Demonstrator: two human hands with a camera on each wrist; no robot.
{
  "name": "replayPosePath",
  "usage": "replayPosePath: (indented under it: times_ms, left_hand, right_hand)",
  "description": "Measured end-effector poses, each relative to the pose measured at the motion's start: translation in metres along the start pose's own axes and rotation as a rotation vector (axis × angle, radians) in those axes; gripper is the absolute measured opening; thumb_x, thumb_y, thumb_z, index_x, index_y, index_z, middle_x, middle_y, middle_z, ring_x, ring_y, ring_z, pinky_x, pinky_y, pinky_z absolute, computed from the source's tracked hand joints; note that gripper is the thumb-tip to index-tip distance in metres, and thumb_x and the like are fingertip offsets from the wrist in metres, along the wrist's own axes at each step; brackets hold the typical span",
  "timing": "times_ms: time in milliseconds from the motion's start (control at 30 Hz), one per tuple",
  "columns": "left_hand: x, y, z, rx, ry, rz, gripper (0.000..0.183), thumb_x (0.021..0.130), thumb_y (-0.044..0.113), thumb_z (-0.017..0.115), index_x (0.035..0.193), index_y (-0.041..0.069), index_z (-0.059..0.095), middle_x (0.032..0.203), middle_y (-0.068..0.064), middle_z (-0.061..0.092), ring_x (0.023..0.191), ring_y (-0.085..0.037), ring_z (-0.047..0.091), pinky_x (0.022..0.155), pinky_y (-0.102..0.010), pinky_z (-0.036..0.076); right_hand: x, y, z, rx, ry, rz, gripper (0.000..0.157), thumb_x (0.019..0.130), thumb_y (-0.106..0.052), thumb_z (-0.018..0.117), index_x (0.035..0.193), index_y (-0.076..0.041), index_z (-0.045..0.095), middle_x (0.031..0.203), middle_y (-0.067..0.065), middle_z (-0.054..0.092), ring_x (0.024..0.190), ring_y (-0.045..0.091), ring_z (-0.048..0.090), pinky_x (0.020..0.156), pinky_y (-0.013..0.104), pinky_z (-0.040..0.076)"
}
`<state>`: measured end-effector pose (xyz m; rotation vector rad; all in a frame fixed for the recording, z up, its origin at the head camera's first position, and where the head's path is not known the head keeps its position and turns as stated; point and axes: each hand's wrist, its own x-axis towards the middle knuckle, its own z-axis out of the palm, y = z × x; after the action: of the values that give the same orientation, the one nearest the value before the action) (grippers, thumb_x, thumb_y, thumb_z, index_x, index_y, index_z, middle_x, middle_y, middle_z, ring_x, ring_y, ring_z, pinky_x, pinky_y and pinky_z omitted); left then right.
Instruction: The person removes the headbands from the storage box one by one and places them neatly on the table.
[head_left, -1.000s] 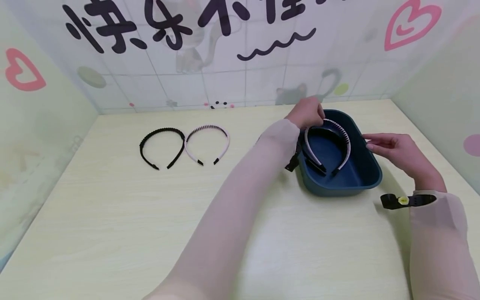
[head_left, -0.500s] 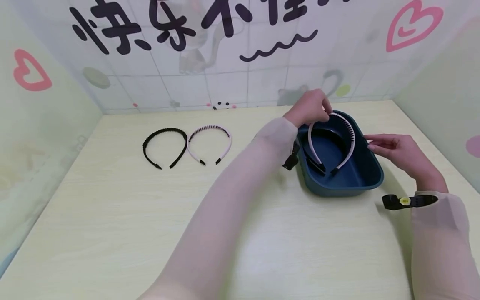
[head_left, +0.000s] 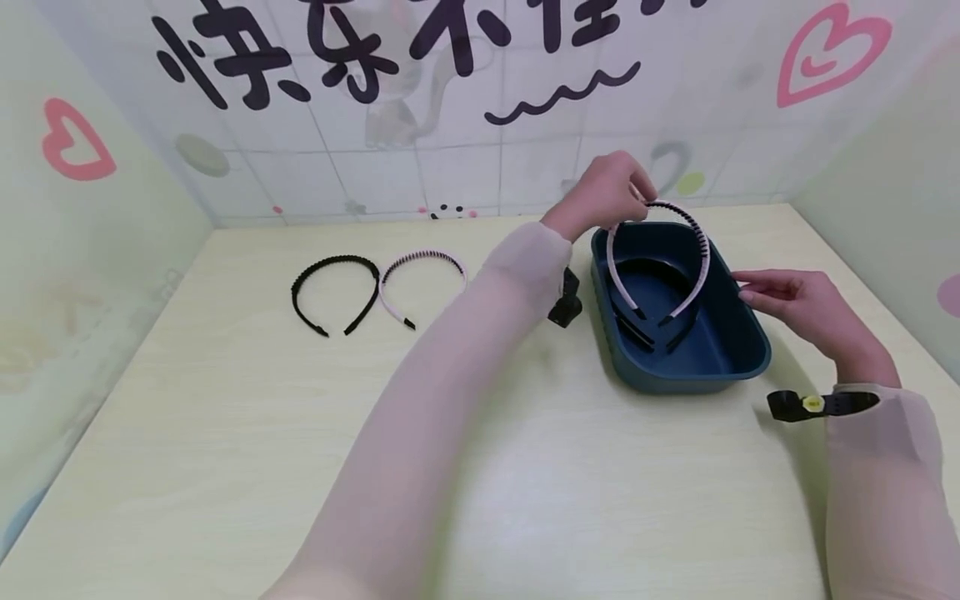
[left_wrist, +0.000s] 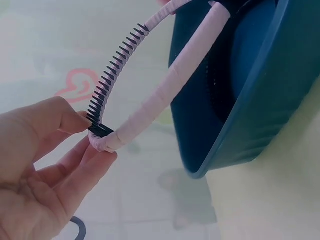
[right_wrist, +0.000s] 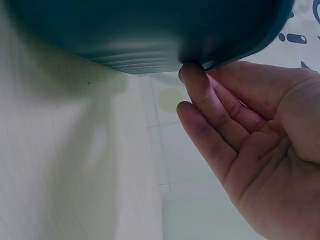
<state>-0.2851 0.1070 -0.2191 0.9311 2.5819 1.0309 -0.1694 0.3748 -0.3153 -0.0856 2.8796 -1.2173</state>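
My left hand [head_left: 606, 193] pinches a pale pink toothed headband [head_left: 704, 260] at the top of its arch, between thumb and fingers. It hangs upright over the blue plastic basin [head_left: 678, 385], its two black-tipped ends pointing down into it. The left wrist view shows the black comb teeth inside the pink wrapped band [left_wrist: 165, 97]. Inside the basin lies a dark headband [head_left: 660, 265], partly behind the pink one. On the basin's right side, my right hand [head_left: 813, 312] pinches the rim with thumb and fingertips; the right wrist view shows fingers [right_wrist: 197, 87] against the outer wall.
On the table [head_left: 225, 433], left of the basin, lie a black headband [head_left: 333, 259] and another pale pink headband [head_left: 423, 254], side by side. My left forearm crosses in front of the latter's right end. A printed wall [head_left: 450, 179] stands behind.
My left hand has lifted the pink headband from inside the basin, so more of the dark one below shows. My right hand has stayed at the rim. The view has shifted slightly.
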Motion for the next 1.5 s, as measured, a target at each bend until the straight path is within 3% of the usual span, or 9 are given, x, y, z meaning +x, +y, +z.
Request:
replayPosePath:
  times_ms: [333,633,967,1500]
  left_hand:
    - [-0.009,-0.006,-0.021,-0.020,0.039,-0.032,0.028,0.082,0.003,0.058,0.107,0.009,0.070,0.106,-0.003,0.064,0.093,-0.010,0.059,0.060,-0.024,0.051]
    - [-0.022,-0.020,-0.041,-0.081,0.086,-0.095,0.028,0.081,0.000,0.057,0.105,0.007,0.070,0.102,-0.006,0.066,0.088,-0.013,0.060,0.062,-0.026,0.050]
    - [-0.037,-0.040,-0.060,-0.053,0.088,-0.144,0.031,0.083,0.002,0.056,0.111,0.006,0.067,0.109,-0.008,0.064,0.090,-0.015,0.059,0.067,-0.027,0.051]
    - [-0.053,-0.082,-0.067,-0.064,0.137,-0.218,0.033,0.080,-0.001,0.055,0.110,0.006,0.067,0.108,-0.011,0.065,0.087,-0.015,0.061,0.060,-0.024,0.052]
  right_hand:
    - [-0.001,0.001,-0.001,-0.010,-0.008,0.003,0.051,0.090,-0.034,0.057,0.129,-0.002,0.051,0.092,-0.029,0.058,0.086,-0.014,0.052,0.072,0.004,0.036]
    - [-0.001,0.002,0.000,-0.013,-0.012,0.010,0.051,0.090,-0.035,0.057,0.130,-0.003,0.051,0.093,-0.029,0.058,0.086,-0.013,0.052,0.072,0.004,0.036]
    - [-0.002,0.003,0.000,-0.006,-0.024,0.024,0.052,0.090,-0.036,0.056,0.131,-0.003,0.050,0.094,-0.029,0.058,0.087,-0.014,0.052,0.072,0.004,0.036]
    - [-0.002,0.002,-0.001,-0.002,-0.020,0.016,0.052,0.090,-0.035,0.057,0.131,-0.003,0.049,0.093,-0.030,0.058,0.087,-0.014,0.052,0.072,0.004,0.036]
